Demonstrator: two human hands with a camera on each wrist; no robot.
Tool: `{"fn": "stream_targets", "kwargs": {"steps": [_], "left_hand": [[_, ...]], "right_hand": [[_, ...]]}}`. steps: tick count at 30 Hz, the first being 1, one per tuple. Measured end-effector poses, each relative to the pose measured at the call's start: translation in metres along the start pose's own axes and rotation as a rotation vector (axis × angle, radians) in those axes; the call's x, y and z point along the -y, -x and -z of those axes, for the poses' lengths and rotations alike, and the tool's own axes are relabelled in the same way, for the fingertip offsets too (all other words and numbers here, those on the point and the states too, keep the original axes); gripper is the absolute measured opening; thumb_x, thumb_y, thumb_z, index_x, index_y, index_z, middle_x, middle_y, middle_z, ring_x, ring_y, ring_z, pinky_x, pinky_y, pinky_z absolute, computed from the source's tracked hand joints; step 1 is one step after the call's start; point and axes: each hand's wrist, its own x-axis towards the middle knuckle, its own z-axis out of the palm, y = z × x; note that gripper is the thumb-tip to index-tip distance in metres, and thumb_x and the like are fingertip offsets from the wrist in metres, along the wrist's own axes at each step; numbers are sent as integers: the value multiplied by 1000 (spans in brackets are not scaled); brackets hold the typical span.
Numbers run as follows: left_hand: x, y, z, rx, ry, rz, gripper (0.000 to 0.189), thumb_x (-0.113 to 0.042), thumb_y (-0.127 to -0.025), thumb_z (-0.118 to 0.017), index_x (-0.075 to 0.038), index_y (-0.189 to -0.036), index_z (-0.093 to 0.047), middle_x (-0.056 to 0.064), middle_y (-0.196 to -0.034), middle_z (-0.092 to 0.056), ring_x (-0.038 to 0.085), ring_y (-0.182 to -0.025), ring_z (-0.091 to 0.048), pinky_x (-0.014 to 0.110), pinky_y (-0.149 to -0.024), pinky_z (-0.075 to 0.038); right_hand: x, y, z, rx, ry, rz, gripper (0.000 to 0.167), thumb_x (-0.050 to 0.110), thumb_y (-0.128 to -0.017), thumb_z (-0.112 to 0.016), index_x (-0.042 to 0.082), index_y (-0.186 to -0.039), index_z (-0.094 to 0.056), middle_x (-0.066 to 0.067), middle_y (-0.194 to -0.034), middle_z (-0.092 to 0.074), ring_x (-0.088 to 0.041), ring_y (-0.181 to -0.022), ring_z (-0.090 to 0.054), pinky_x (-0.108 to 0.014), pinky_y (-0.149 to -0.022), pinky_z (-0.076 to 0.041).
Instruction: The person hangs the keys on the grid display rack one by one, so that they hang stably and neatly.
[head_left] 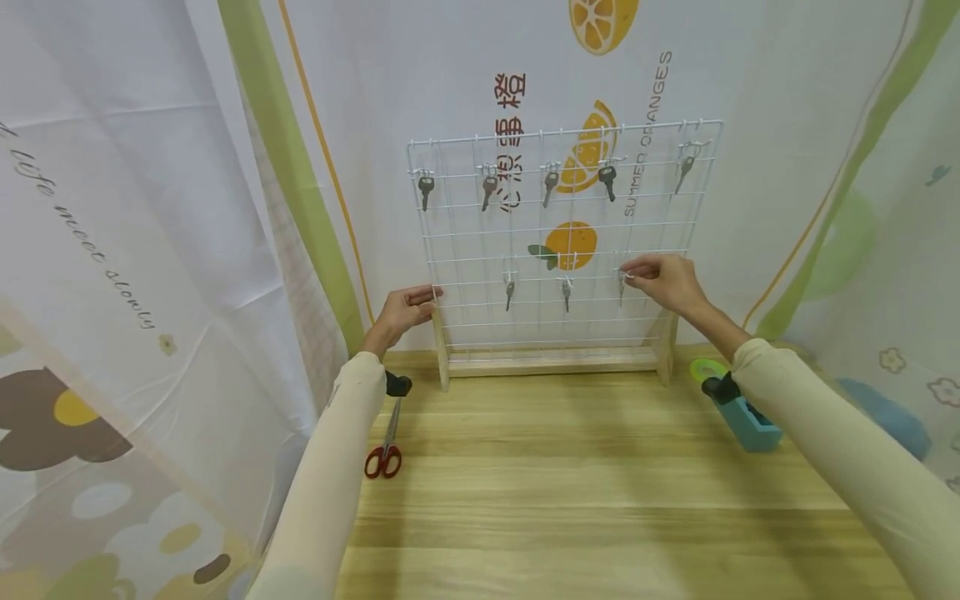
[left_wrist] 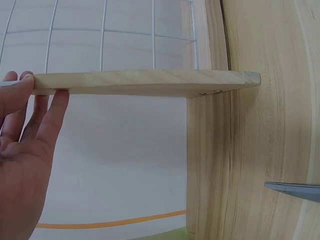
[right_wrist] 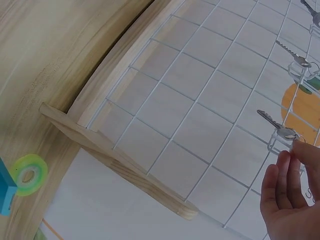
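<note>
A white wire grid panel (head_left: 480, 242) stands upright in a wooden stand (head_left: 555, 365). My left hand (head_left: 403, 312) holds the stand's left side post (left_wrist: 135, 80), thumb on one side and fingers on the other. At the lower right of the grid, my right hand (head_left: 667, 282) pinches the ring of a small silver key (right_wrist: 282, 131) at a white wire hook (right_wrist: 274, 145). Two more keys hang in that lower row, one being the middle key (head_left: 567, 293). Several keys, such as the top-left key (head_left: 426, 192), hang along the upper row.
Red-handled scissors (head_left: 385, 458) lie on the wooden table (head_left: 525, 500) at the left, beside a black object (head_left: 398, 384). To the right sits a blue tape dispenser (head_left: 750, 425) with a yellow-green tape roll (right_wrist: 29, 175). A printed curtain (head_left: 360, 100) hangs behind the grid.
</note>
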Motion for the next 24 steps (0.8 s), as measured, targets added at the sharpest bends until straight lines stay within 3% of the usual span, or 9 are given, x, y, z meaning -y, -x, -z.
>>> {"fn": "stream_targets", "kwargs": {"steps": [6,16,24], "left_hand": [[-3,3,-3,-23,-40,-32,49,4,-105,-55,4,-153,-46,19,-155,-50,30,-145,-46,44,-114,-48],[-3,6,-3,-35,-157,-13,49,-3,-107,-56,-3,-155,-47,17,-157,-49,30,-141,-51,42,-112,-51],[-5,16,2,-12,-199,-26,52,-8,-107,-59,-2,-156,-45,20,-154,-51,36,-137,-55,44,-111,-52]], "right_hand": [[0,-1,3,-10,-1,-4,20,6,-97,-73,-4,-114,-76,-23,-104,-76,-41,-95,-74,-4,-62,-44],[-6,2,3,-20,32,37,20,4,-96,-74,-4,-114,-76,-25,-103,-76,-42,-93,-74,-5,-61,-43],[-9,6,9,-24,57,56,19,6,-97,-74,-2,-114,-77,-22,-101,-77,-40,-92,-75,-16,-67,-49]]}}
